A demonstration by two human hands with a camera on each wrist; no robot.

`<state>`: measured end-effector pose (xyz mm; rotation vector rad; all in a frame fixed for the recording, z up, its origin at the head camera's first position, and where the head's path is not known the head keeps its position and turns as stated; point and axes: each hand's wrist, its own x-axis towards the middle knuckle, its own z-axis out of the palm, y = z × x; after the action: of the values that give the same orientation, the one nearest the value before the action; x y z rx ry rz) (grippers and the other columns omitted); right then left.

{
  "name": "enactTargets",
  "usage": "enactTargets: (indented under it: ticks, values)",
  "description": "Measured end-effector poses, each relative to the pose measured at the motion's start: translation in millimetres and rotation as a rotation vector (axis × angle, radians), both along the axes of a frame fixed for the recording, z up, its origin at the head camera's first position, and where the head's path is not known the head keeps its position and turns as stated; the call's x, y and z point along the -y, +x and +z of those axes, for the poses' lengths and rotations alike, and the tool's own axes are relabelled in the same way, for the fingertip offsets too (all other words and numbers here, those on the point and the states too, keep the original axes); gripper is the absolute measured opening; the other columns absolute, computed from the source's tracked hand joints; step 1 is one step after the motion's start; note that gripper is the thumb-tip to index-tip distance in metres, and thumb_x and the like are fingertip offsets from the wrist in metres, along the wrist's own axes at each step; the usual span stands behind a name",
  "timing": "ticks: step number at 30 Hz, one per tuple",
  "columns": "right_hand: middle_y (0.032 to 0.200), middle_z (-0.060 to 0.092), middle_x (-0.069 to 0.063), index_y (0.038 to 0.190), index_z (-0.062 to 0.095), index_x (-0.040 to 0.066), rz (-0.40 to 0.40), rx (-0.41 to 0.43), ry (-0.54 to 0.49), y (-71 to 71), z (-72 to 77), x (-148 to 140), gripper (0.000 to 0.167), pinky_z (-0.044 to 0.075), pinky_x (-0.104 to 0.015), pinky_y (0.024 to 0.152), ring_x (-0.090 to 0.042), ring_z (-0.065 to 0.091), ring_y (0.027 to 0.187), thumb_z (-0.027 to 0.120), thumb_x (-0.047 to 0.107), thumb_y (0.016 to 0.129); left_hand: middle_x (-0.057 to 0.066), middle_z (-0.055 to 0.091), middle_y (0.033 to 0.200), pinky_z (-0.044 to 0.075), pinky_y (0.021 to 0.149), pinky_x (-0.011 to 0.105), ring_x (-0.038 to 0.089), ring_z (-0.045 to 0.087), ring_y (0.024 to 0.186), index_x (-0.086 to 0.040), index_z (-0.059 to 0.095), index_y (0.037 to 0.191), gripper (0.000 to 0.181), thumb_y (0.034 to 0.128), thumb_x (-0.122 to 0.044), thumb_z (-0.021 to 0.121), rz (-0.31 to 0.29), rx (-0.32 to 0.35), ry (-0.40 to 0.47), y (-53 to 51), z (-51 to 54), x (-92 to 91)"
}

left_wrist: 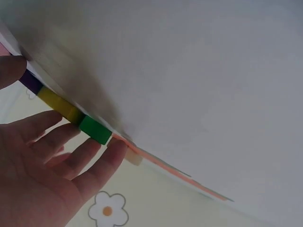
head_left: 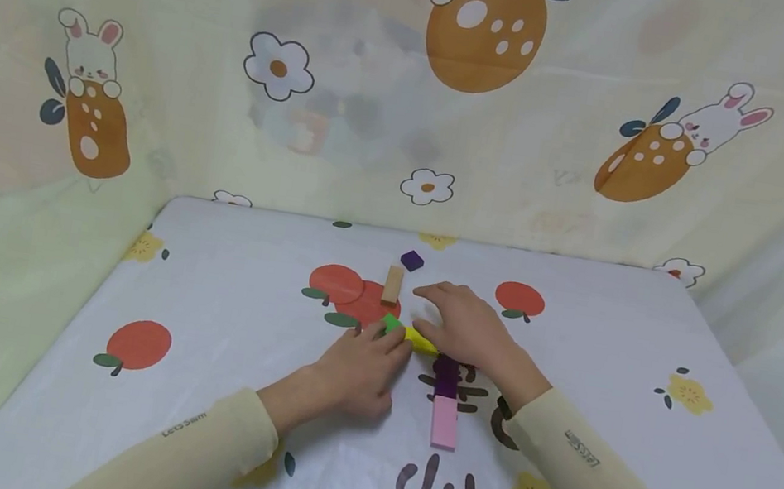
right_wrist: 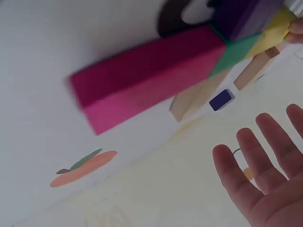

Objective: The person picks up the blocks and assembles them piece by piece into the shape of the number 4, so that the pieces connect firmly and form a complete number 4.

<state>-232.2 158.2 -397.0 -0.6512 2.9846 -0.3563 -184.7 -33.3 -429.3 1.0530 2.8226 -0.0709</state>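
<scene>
My left hand point(head_left: 361, 370) lies low on the cloth with its fingertips against a green block point(left_wrist: 95, 129) and a yellow block point(left_wrist: 60, 105). In the left wrist view its fingers are extended along these blocks. A dark purple block point(head_left: 446, 376) continues the line from the yellow one, followed by a pink block point(head_left: 445, 422) nearest the body. Over the yellow block hovers my right hand point(head_left: 466, 330). In the right wrist view, its fingers point(right_wrist: 251, 151) are spread and hold nothing. That view also shows a green face point(right_wrist: 236, 54) beside the pink block.
Beyond the hands stand a wooden block point(head_left: 392, 285) and a small purple block point(head_left: 412, 261). The right wrist view shows two wooden pieces, one point(right_wrist: 199, 94) behind the pink block. A printed cloth point(head_left: 236, 281) covers the table, and a patterned curtain point(head_left: 347, 138) hangs behind it.
</scene>
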Motion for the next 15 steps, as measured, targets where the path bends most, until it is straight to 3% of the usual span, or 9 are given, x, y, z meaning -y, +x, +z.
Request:
enactTargets:
  ticks: [7,15]
  values:
    - [0.151,0.055,-0.016,0.150,0.055,0.014,-0.033,0.088,0.000,-23.7,2.3,12,0.056,0.046,-0.059,0.111,-0.040,0.051,0.140,0.066,0.035,0.100,0.005,0.043,0.161,0.049,0.110,0.053,0.031,0.039,0.148,-0.015,0.046,0.155,0.069,0.0927,-0.037,0.065,-0.004,0.006,0.012,-1.0,-1.6,0.5]
    - [0.153,0.053,-0.017,0.150,0.055,0.013,-0.036,0.121,-0.014,-40.8,0.3,18,0.056,0.040,-0.060,0.115,-0.040,0.047,0.144,0.066,0.036,0.100,0.005,0.044,0.160,0.050,0.109,0.052,0.031,0.039,0.148,-0.016,0.047,0.155,0.068,0.0923,-0.037,0.065,-0.004,-0.003,0.012,-3.1,-3.8,1.8]
